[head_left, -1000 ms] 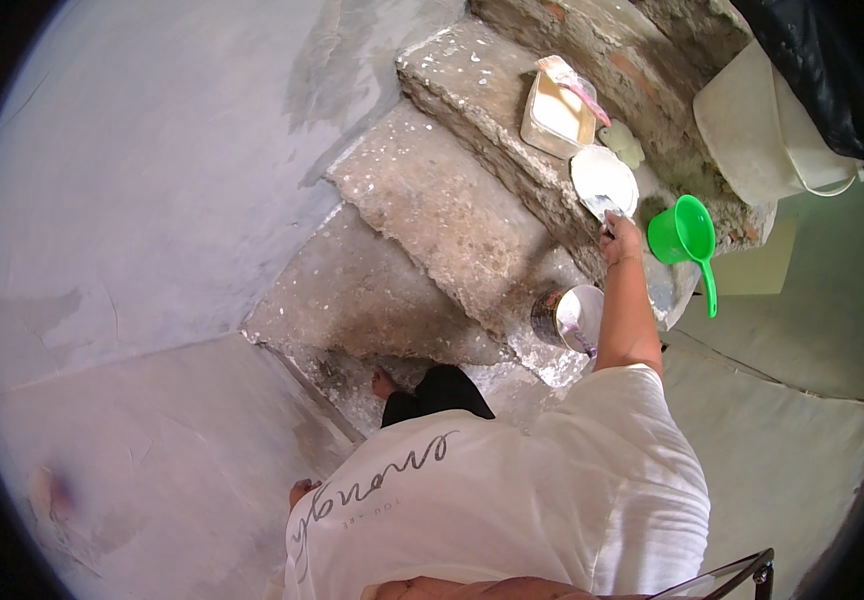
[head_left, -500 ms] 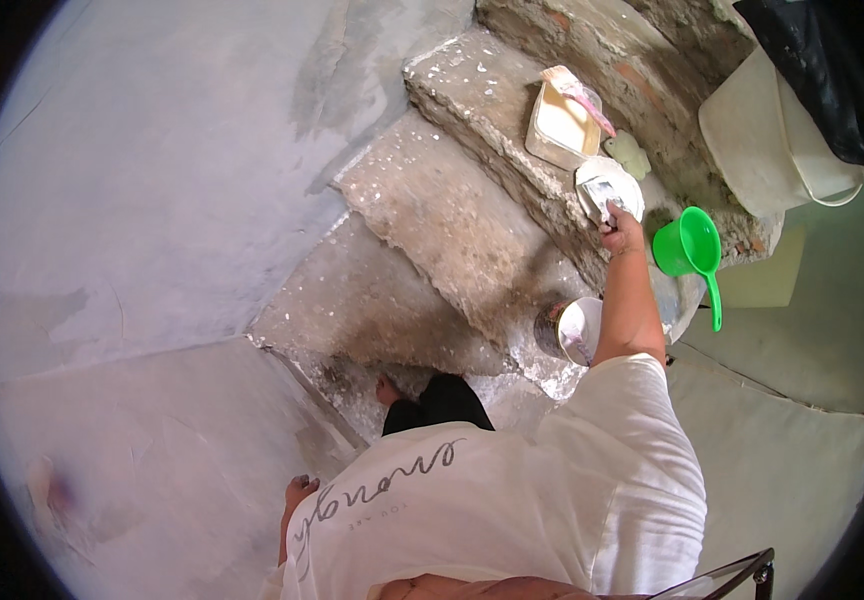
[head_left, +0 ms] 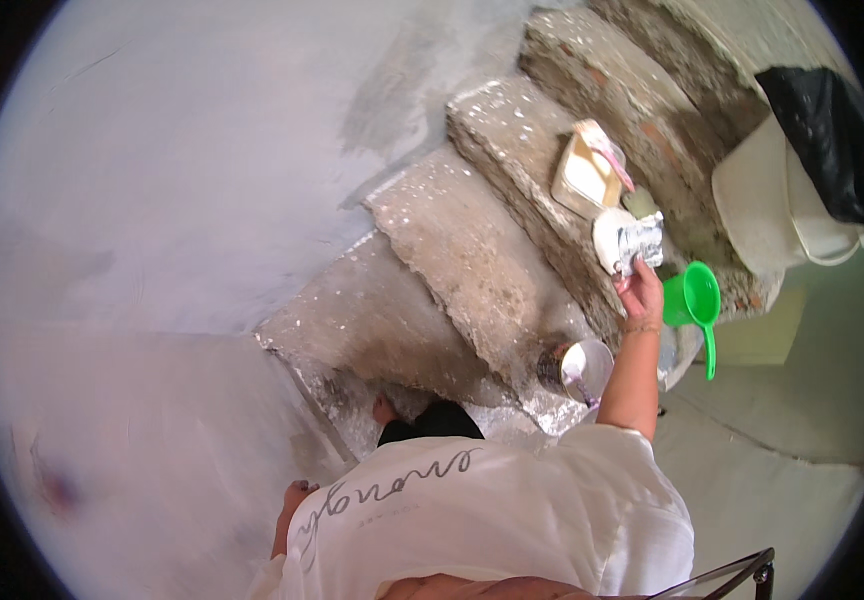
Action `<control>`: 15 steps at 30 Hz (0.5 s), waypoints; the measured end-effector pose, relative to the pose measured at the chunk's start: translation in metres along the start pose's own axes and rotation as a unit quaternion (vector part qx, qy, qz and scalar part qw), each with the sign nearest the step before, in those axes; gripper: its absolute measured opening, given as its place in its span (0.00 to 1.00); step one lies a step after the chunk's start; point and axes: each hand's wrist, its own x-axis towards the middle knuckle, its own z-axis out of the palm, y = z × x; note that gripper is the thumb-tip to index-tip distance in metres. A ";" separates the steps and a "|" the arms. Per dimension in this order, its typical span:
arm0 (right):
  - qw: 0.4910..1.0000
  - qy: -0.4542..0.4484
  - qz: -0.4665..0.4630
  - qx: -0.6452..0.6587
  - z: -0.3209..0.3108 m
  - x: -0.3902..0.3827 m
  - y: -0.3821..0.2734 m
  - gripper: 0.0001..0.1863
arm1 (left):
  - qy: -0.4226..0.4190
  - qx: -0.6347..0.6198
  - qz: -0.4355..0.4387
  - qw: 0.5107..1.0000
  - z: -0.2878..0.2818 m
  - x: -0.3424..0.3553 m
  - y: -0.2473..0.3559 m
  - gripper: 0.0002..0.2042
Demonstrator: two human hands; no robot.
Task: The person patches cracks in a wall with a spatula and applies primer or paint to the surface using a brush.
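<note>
My right hand (head_left: pixel 640 292) reaches out over the rough steps, closed on a flat scraper (head_left: pixel 642 238) smeared with white paste. Beneath the scraper is a round white lid or dish (head_left: pixel 607 236) with paste on it. Just beyond sits a clear rectangular tub (head_left: pixel 588 180) of pale liquid, with a pink-handled brush (head_left: pixel 612 165) lying across its rim. My left hand (head_left: pixel 299 492) hangs low beside my shirt, near the grey wall; its fingers are partly hidden and too small to read.
A green dipper (head_left: pixel 700 292) stands right of my wrist. On a lower step is an open can (head_left: pixel 584 366) with white inside. A large pale bucket (head_left: pixel 767 195) with black plastic (head_left: pixel 822 130) over it stands at upper right. Broken concrete steps (head_left: pixel 482 240) climb toward the upper right.
My right hand has lifted and turned the scraper away from the round lid, so its paste-covered face shows. The whole view has shifted, putting the steps lower and further right.
</note>
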 end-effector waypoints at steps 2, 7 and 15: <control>0.998 -0.063 0.010 -0.011 0.041 -0.011 0.001 0.17 | 0.042 -0.027 0.012 0.999 -0.011 -0.017 0.024 0.24; 0.979 -0.117 0.118 -0.121 0.184 -0.046 0.038 0.16 | 0.060 -0.114 -0.038 0.991 -0.016 -0.041 0.074 0.29; 0.860 -0.382 0.261 -0.214 0.401 -0.169 0.160 0.19 | 0.009 -0.153 -0.110 0.982 0.013 -0.056 0.067 0.30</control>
